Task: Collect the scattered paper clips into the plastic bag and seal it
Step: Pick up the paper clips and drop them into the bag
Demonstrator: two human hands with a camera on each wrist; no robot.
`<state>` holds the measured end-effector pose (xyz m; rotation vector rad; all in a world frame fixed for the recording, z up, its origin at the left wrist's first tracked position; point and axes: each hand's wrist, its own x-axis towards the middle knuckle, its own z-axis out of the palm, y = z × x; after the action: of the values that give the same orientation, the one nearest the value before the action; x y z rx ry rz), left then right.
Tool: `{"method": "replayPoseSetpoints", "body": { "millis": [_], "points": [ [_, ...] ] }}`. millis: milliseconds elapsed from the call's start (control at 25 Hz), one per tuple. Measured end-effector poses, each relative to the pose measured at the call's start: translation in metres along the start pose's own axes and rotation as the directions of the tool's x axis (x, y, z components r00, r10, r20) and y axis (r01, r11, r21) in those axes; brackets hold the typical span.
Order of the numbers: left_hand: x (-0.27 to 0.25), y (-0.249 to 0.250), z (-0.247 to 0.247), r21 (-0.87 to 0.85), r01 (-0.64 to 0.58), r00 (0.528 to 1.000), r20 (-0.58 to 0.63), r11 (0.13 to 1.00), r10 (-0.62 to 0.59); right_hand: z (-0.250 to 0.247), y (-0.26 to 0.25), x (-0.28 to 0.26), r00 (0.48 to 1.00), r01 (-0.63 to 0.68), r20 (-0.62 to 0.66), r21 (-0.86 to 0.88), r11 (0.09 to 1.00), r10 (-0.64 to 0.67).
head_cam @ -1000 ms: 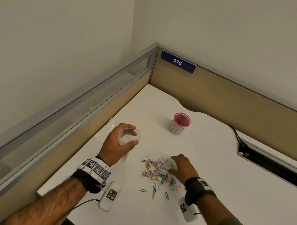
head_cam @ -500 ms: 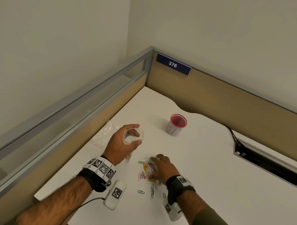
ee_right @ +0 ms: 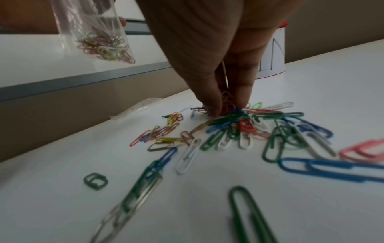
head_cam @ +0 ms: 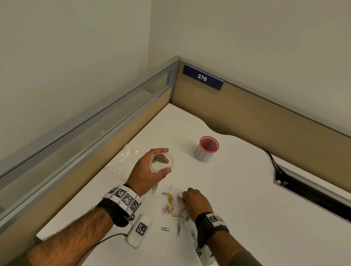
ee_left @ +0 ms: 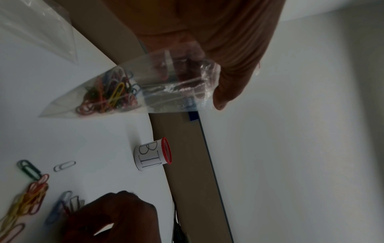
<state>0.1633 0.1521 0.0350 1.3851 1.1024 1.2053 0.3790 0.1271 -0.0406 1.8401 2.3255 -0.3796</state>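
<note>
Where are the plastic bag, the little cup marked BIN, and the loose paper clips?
plastic bag [ee_left: 166,85]: left wrist view, on its clear wall beside the clips inside.
cup marked BIN [head_cam: 204,156]: head view, on its white lettered side.
loose paper clips [head_cam: 169,207]: head view, on the colourful heap on the desk.

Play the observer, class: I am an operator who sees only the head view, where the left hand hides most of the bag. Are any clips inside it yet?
Observer: Yes. The left wrist view shows a clump of coloured clips at the bottom of the bag; the left hand grips its top.
Operator: And the right hand, whose knuckles hide its fingers?
Observer: The right wrist view shows its thumb and fingers pinching a few red clips at the far edge of the pile on the desk.
</note>
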Motion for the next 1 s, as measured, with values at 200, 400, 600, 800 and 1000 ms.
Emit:
{"method": "replayPoseSetpoints", "body": {
  "millis": [200,400,600,800,1000],
  "points": [
    [0.004,-0.003,0.003,0.017,-0.002,1.0,0.007,1.0,0.002,-0.017,0.02,-0.003,0.987,-0.149,-0.034,0.2,0.969,0.158],
    [0.006,-0.004,0.008,0.022,0.011,1.0,0.021,1.0,-0.011,-0.067,0.026,-0.025,0.951,-0.129,-0.166,0.551,0.824,0.259],
    [0.006,-0.006,0.018,0.05,0.018,0.999,0.04,0.999,-0.02,-0.146,-0.003,-0.037,0.91,0.108,-0.342,0.742,0.661,0.236],
    [0.006,0.001,0.026,0.061,-0.003,0.998,0.068,0.998,-0.001,-0.183,-0.046,-0.028,0.879,0.293,-0.465,0.704,0.646,0.108],
    [0.008,0.008,0.031,0.047,-0.027,0.995,0.097,0.999,0.023,-0.176,-0.064,-0.021,0.919,0.252,-0.392,0.651,0.716,0.033]
  ]
}}
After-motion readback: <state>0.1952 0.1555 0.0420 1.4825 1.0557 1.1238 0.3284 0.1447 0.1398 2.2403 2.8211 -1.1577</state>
